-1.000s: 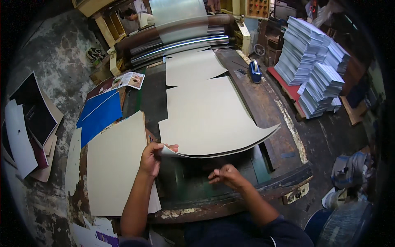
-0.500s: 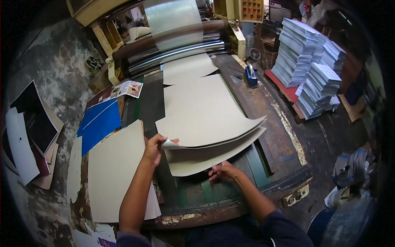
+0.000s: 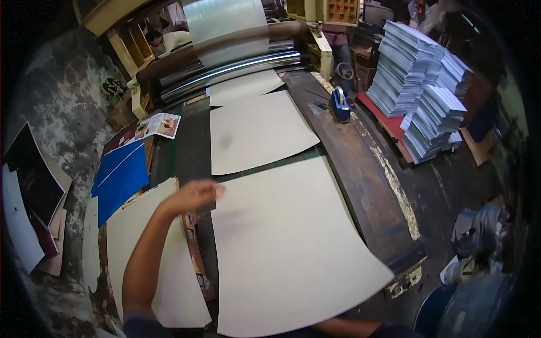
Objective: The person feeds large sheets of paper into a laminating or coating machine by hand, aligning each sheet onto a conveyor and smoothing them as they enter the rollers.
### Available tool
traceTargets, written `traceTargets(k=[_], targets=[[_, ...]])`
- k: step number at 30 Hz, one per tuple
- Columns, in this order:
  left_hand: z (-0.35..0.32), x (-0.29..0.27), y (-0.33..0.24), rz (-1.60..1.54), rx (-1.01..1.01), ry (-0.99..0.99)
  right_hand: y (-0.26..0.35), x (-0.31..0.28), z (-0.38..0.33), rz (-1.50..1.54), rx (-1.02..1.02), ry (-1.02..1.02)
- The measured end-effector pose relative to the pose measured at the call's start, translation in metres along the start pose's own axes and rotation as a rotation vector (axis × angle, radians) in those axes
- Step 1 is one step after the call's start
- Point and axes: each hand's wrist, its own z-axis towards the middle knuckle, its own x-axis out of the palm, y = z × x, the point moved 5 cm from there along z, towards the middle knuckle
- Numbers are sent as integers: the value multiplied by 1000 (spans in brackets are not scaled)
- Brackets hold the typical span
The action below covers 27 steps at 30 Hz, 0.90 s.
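A large cream sheet of card point(image 3: 293, 248) spreads over the near part of the machine's feed table, its near right corner lifted. My left hand point(image 3: 200, 195) is just above that sheet's far left corner; motion smears its fingers, so their grip is unclear. Only my right forearm point(image 3: 346, 327) shows at the lower edge, and the sheet hides the hand under it. Farther along the table lies a second cream sheet point(image 3: 259, 132). Beyond it, another sheet point(image 3: 245, 89) reaches up to the shiny rollers point(image 3: 236, 70). A clear film point(image 3: 228, 31) hangs over the rollers.
Left of the table stand a stack of cream sheets point(image 3: 149, 253), a blue sheet point(image 3: 121, 174) and a printed page point(image 3: 160, 125). A blue tape dispenser point(image 3: 340, 107) sits on the right ledge. White paper stacks point(image 3: 400, 70) rise at right. Another person point(image 3: 169, 40) is beyond the machine.
The near cream sheet has come toward me, apart from the one beneath, which now lies bare. My left hand has moved slightly left and up; my right hand has gone under the sheet.
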Motion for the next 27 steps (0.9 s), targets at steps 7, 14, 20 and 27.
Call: traceTargets(k=[7, 14, 20, 27], targets=[[223, -130, 141, 96, -472, -501, 26, -5, 33, 45, 10, -108], [330, -150, 177, -173, -222, -735, 40, -24, 67, 110, 9, -236], [300, -193, 154, 239, 21, -911, 29, -6, 89, 151, 40, -171], [209, -61, 24, 595, 290, -259, 47, 15, 135, 217, -51, -102]])
